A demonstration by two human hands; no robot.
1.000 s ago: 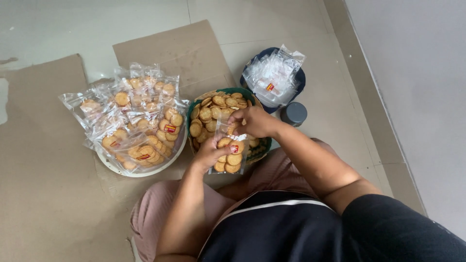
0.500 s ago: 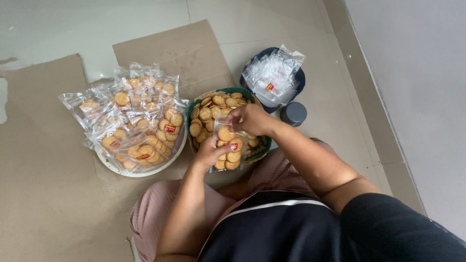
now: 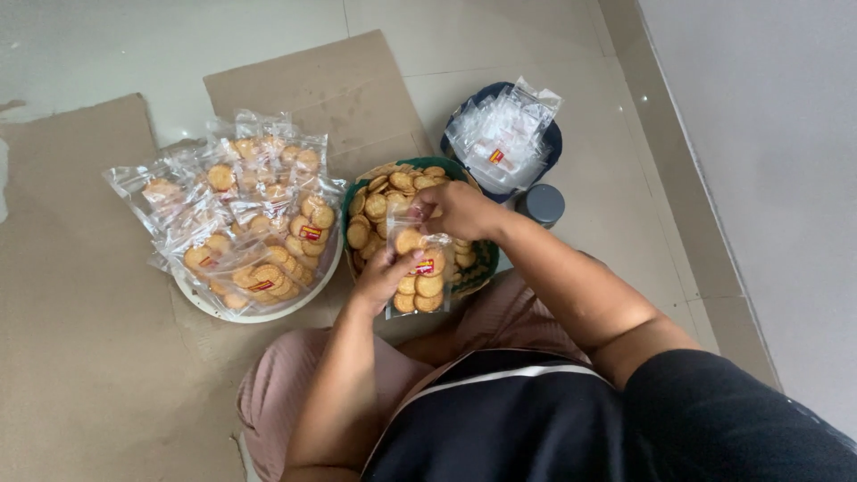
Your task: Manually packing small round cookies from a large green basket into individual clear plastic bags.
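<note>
- Little has shifted since the earlier frame: the clear bag (image 3: 418,272) stays upright over the near rim of the green basket (image 3: 482,259), both hands on it as before.
- Left hand (image 3: 384,275) grasps the bag's side, fingers curled around it.
- Right hand (image 3: 457,210) pinches the bag's open top above the basket's loose biscuits (image 3: 386,192).
- Left of the basket, a white plate (image 3: 268,312) carries filled bags.
- Beyond the basket, a blue bowl (image 3: 546,147) holds empty bags; a grey lid (image 3: 540,203) lies beside it.
</note>
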